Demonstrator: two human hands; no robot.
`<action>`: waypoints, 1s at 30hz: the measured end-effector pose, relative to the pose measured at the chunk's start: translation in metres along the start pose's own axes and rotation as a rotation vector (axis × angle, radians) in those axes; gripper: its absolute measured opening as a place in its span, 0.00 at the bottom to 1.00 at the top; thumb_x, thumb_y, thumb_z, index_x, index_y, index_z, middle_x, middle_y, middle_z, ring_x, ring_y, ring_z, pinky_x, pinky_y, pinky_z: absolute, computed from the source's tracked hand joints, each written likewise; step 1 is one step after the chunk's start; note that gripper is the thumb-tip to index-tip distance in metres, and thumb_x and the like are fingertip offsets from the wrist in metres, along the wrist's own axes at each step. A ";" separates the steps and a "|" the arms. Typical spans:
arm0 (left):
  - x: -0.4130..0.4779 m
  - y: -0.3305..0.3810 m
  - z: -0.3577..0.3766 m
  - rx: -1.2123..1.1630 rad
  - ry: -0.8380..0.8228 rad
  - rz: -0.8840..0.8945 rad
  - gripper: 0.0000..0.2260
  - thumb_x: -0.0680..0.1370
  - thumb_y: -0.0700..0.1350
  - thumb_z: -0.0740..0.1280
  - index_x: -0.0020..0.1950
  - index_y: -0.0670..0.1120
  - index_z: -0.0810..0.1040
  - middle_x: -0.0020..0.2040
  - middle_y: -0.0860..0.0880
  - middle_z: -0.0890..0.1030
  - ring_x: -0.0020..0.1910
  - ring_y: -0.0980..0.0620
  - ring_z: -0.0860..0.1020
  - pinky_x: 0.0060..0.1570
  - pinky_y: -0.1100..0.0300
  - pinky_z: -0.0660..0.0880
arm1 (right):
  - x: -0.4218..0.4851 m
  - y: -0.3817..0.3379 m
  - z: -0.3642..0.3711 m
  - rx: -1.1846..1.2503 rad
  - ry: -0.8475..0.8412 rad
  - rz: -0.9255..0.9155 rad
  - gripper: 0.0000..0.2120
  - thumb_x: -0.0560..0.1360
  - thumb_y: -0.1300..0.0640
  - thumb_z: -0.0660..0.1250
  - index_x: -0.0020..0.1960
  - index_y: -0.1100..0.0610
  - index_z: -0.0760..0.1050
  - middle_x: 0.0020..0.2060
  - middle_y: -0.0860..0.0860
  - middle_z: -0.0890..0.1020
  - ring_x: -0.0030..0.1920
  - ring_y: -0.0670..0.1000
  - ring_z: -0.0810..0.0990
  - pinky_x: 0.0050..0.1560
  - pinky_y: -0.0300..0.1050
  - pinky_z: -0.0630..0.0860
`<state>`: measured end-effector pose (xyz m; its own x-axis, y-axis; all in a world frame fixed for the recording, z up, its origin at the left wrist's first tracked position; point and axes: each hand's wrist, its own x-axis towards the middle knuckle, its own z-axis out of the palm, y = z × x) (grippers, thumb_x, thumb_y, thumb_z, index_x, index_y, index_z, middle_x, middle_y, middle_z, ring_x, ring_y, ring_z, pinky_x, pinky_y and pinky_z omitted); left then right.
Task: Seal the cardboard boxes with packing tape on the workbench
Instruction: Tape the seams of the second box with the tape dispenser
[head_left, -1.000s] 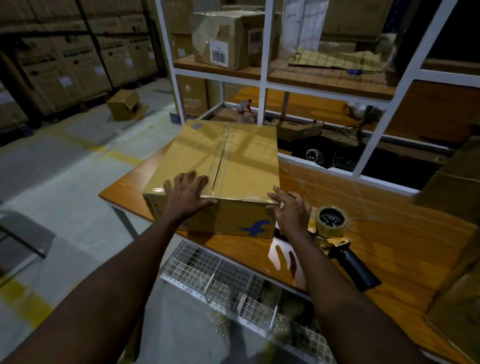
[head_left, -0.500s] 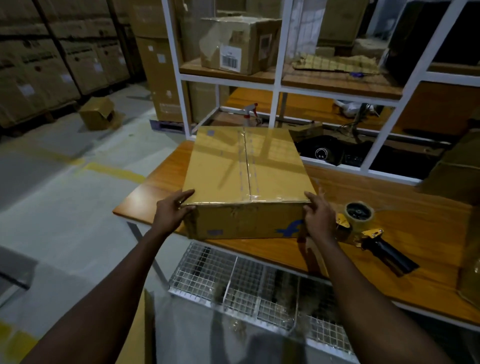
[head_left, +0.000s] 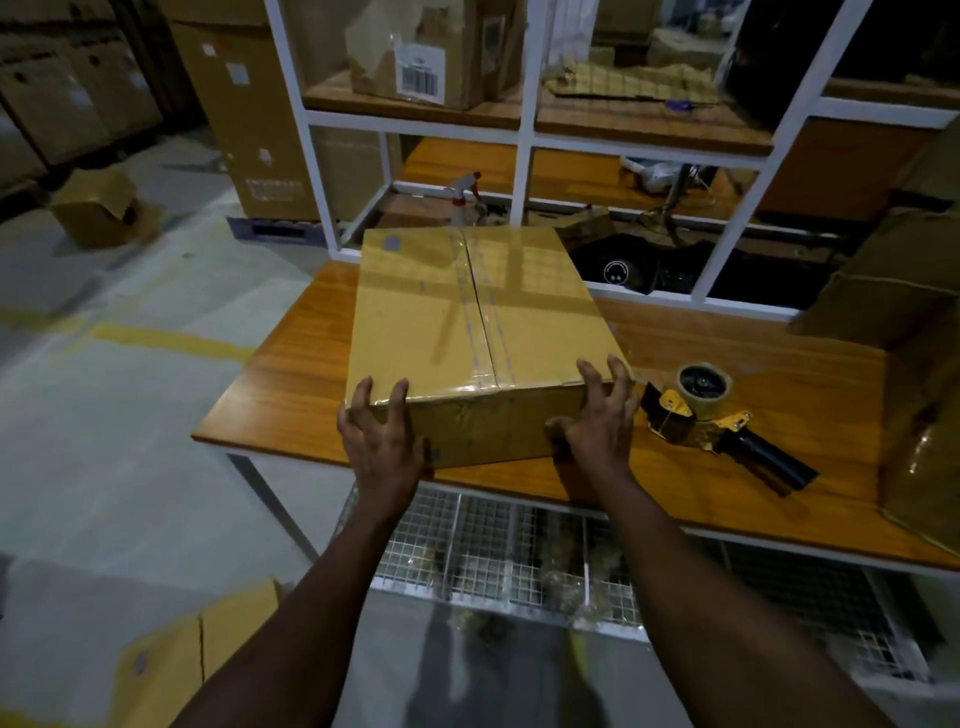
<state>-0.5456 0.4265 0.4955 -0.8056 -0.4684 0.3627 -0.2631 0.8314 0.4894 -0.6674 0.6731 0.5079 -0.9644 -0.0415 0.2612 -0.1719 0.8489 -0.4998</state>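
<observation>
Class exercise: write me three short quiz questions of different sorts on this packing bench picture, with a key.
1. True or false: the tape dispenser lies on the workbench, untouched by either hand.
2. Where do the left hand and right hand hold the cardboard box? A far edge; B near corners; C middle of the top.
3. Fill in: clear tape runs along the box's top ____.
Key: 1 true; 2 B; 3 seam.
</observation>
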 end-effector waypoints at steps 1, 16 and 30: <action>-0.001 0.001 -0.002 -0.009 0.008 0.000 0.39 0.66 0.43 0.78 0.73 0.55 0.64 0.76 0.42 0.56 0.70 0.31 0.58 0.62 0.35 0.69 | -0.006 -0.001 -0.001 0.003 0.024 0.007 0.45 0.61 0.50 0.82 0.73 0.44 0.66 0.76 0.52 0.57 0.71 0.63 0.60 0.59 0.58 0.74; -0.040 0.122 -0.045 -0.182 0.209 0.195 0.36 0.66 0.39 0.77 0.71 0.53 0.70 0.74 0.42 0.62 0.67 0.33 0.63 0.58 0.37 0.70 | -0.051 0.051 -0.135 0.057 0.366 0.034 0.43 0.58 0.54 0.83 0.70 0.45 0.70 0.73 0.53 0.63 0.68 0.63 0.65 0.56 0.61 0.75; -0.091 0.471 0.015 -0.434 0.041 0.677 0.36 0.66 0.40 0.75 0.72 0.54 0.68 0.73 0.42 0.61 0.66 0.32 0.65 0.61 0.38 0.70 | -0.095 0.281 -0.412 -0.178 0.803 0.376 0.43 0.60 0.52 0.83 0.70 0.41 0.68 0.75 0.50 0.61 0.68 0.63 0.65 0.58 0.65 0.72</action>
<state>-0.6046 0.8649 0.6809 -0.6937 0.0783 0.7160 0.5120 0.7528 0.4137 -0.5411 1.1328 0.6825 -0.5088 0.5788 0.6373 0.2241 0.8038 -0.5511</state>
